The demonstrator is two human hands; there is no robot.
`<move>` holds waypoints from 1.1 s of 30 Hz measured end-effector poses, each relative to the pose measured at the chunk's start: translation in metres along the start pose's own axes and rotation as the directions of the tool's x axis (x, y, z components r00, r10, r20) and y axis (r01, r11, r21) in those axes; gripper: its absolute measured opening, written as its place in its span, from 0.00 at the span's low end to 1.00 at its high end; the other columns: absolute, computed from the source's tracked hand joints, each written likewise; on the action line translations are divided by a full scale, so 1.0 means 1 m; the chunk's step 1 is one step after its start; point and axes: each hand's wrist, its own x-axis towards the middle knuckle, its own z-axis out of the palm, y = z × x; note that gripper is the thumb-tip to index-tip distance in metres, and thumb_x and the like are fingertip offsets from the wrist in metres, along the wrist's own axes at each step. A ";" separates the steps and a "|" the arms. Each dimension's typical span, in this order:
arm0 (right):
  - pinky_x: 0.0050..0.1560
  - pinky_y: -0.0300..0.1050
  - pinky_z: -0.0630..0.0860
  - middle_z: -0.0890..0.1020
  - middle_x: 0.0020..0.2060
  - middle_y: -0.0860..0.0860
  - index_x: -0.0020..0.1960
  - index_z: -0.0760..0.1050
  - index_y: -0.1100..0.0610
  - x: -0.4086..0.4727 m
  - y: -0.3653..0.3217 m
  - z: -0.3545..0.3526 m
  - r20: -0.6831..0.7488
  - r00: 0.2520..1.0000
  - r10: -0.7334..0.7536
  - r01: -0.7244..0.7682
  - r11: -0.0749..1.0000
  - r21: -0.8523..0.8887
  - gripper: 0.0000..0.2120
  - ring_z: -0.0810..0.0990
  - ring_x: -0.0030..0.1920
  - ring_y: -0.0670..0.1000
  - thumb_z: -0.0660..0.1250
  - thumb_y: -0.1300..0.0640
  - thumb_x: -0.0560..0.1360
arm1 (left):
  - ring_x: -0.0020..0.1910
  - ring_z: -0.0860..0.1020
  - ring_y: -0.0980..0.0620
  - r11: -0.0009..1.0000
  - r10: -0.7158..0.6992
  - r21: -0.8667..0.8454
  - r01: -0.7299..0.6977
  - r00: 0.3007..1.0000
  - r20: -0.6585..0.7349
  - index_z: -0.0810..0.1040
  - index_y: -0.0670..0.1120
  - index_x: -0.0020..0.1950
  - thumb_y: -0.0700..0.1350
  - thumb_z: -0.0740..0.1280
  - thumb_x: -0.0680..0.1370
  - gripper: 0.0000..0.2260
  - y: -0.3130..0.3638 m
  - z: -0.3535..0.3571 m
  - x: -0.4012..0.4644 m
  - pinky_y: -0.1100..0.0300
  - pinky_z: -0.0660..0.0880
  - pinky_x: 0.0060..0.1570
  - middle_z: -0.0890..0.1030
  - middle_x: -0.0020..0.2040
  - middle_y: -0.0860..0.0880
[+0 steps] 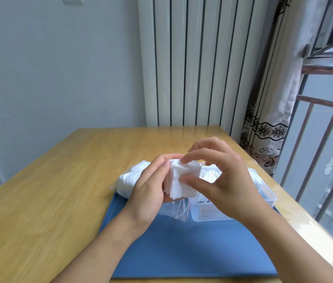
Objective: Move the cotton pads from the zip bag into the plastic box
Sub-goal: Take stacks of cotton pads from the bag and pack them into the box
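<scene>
A small stack of white square cotton pads [184,180] is held above the table between both hands. My left hand [151,193] grips the stack from the left side. My right hand [223,180] pinches the top pad with thumb and forefinger. Behind and below the hands lies the clear zip bag [131,178], still stuffed with white pads, its open red-lined mouth [180,211] hanging at the front. The clear plastic box [263,195] stands on the right under my right hand, with pads inside it.
A blue mat [182,252] covers the near part of the wooden table [59,190]. The table's right edge runs along a window with railings [325,160] and a curtain [268,139]. A radiator [192,68] stands behind the far edge.
</scene>
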 end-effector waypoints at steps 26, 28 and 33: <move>0.47 0.32 0.67 0.75 0.42 0.45 0.42 0.83 0.48 -0.002 -0.004 -0.002 0.024 0.999 -0.047 0.048 0.997 -0.055 0.12 0.73 0.47 0.49 0.80 0.63 0.67 | 0.53 0.81 0.45 0.984 -0.127 -0.118 0.131 0.991 0.037 0.80 0.42 0.61 0.44 0.59 0.84 0.13 0.006 0.000 -0.003 0.39 0.77 0.59 0.82 0.60 0.37; 0.47 0.35 0.70 0.79 0.42 0.41 0.42 0.82 0.48 -0.002 -0.005 -0.002 0.035 0.998 -0.056 0.058 0.997 -0.052 0.12 0.75 0.47 0.48 0.81 0.62 0.67 | 0.50 0.82 0.48 0.989 -0.118 -0.094 0.118 0.993 0.006 0.82 0.44 0.57 0.44 0.58 0.84 0.13 0.005 0.001 -0.002 0.43 0.79 0.57 0.85 0.55 0.39; 0.46 0.29 0.68 0.82 0.41 0.39 0.47 0.80 0.46 -0.002 -0.006 -0.006 0.084 0.994 0.071 -0.074 0.996 0.041 0.10 0.80 0.48 0.44 0.79 0.56 0.71 | 0.42 0.82 0.56 0.997 -0.045 0.061 0.046 0.999 -0.028 0.80 0.46 0.59 0.42 0.57 0.85 0.12 0.005 0.002 -0.002 0.61 0.79 0.42 0.85 0.45 0.50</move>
